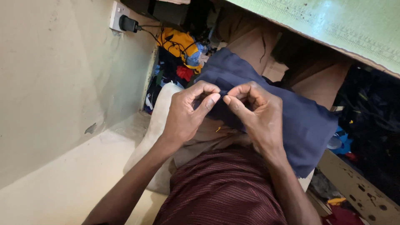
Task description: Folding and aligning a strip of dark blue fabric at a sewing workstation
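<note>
Fingertips of my left hand and right hand pinch shut on the dark navy woven cloth lying across my lap; best to keep both pinches close together and the fold taut.

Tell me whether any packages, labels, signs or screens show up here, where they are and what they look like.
No packages, signs or screens that I can make out.
Ruler markings: printed along the edge of the pale green tabletop at upper right, fine dark lines and figures; too small to tell more.
Both hands, left hand and right hand, pinch the navy blue cloth, which shows no label.
</note>
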